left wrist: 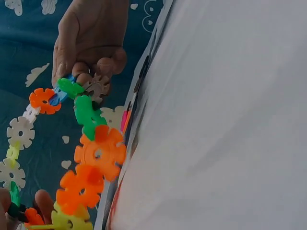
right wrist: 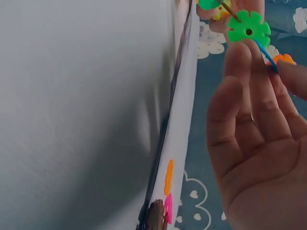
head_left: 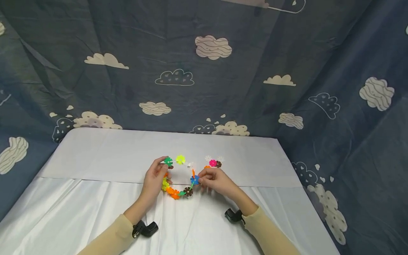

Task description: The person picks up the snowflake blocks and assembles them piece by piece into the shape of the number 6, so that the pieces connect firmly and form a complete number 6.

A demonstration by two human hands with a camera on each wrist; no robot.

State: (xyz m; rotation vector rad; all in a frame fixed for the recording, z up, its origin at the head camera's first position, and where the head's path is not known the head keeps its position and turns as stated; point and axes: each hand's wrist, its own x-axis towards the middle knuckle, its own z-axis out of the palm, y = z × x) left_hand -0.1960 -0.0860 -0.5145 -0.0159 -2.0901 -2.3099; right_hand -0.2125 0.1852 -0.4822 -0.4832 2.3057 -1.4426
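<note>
A loop of interlocking snowflake discs (left wrist: 100,152) in orange, yellow, green, white, brown and blue is held up between both hands. The left hand (head_left: 153,180) grips the loop's left side, near a dark green disc (head_left: 168,162) and a brown one. On the opposite side, the thumb and fingers of the right hand (head_left: 220,181) pinch a blue disc (head_left: 194,180). Beside that blue disc, an orange disc (left wrist: 45,101) and a green disc (right wrist: 249,31) are joined in. A bright yellow disc (head_left: 180,159) sits at the loop's far side. In the left wrist view, the left fingertips show at the lower left corner.
Behind the right hand, several loose discs lie on the white-covered table (head_left: 105,152), among them a pink disc (head_left: 212,163), a brown disc (head_left: 218,164) and white ones. A dark blue curtain (head_left: 178,32) with cloud prints hangs behind and along the sides.
</note>
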